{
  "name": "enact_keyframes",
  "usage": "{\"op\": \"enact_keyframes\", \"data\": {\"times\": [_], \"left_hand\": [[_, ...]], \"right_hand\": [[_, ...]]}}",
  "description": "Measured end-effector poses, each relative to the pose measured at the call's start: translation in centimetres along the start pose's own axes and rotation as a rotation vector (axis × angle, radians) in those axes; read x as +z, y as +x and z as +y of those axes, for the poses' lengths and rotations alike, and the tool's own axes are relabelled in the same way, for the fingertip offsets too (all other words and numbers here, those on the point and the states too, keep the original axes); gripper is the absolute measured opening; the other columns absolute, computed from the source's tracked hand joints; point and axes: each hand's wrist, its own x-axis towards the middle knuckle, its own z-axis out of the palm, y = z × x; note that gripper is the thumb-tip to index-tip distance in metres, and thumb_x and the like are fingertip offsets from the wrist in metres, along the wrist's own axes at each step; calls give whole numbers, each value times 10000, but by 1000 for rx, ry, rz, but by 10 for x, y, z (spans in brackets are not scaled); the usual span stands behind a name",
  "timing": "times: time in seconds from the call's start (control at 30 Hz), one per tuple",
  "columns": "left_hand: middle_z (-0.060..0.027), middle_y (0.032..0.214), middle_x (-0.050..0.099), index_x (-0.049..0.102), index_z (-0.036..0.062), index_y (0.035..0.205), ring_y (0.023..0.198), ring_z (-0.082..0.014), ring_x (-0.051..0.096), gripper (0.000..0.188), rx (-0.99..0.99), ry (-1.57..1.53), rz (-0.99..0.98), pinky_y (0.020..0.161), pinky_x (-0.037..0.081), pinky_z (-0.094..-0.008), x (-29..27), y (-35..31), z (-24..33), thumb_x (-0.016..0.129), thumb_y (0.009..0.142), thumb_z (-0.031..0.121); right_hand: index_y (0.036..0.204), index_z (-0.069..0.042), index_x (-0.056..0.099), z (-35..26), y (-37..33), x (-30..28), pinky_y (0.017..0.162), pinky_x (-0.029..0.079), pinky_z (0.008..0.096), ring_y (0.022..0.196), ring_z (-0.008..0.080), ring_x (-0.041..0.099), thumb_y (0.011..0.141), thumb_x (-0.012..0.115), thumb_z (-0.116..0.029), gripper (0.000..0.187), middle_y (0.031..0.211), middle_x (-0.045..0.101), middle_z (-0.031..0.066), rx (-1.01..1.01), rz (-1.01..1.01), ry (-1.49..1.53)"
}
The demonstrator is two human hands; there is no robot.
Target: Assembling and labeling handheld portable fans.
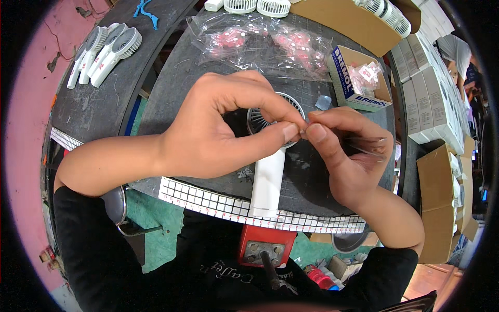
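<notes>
My left hand [218, 125] is closed in a pinch, thumb against forefinger. Its fingertips meet those of my right hand [348, 151], which is pinched too. What lies between the fingertips is too small to make out. A piece of clear plastic film [370, 146] shows within the curl of my right hand. Below both hands a white handheld fan [267, 179] lies on the dark table, its handle toward me. My left hand covers part of its round grille.
A clear bag [306, 70] of small red and white pieces lies at the back, beside an open box [356, 101] of similar pieces. Several fans [112, 54] lie at the far left. White boxes [426, 99] are stacked at right. A gridded ruler strip [208, 203] lines the near edge.
</notes>
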Motion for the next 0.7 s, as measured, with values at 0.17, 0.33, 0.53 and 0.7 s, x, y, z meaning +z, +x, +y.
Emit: {"op": "enact_keyframes", "data": {"times": [0.17,0.33,0.53,0.7], "left_hand": [[-94,876,767,770,9,938,762,-178,667,106,31,-9,-19,779,478,-342,-1,1,-1,742,836,2],[-89,861,767,777,20,927,747,-174,666,101,31,10,-18,763,482,-341,-2,0,0,767,827,20],[-72,818,756,770,23,882,723,-157,648,84,7,72,10,696,487,-307,0,0,3,795,803,39],[-54,787,744,757,19,843,724,-152,637,72,-111,30,51,684,489,-298,3,-3,8,786,777,19]], "right_hand": [[1004,-2,767,3,-2,-2,512,367,161,676,25,598,870,789,-26,138,913,755,83,39,-2,39],[987,-4,763,1,-1,-2,514,369,167,659,29,589,860,795,-20,133,904,755,89,17,-4,17],[957,4,760,7,2,-1,526,411,189,655,90,636,829,808,-3,138,859,753,109,-138,12,-60],[951,13,766,-7,3,-4,539,459,219,656,131,669,804,819,13,156,840,751,136,-129,-55,-190]]}}
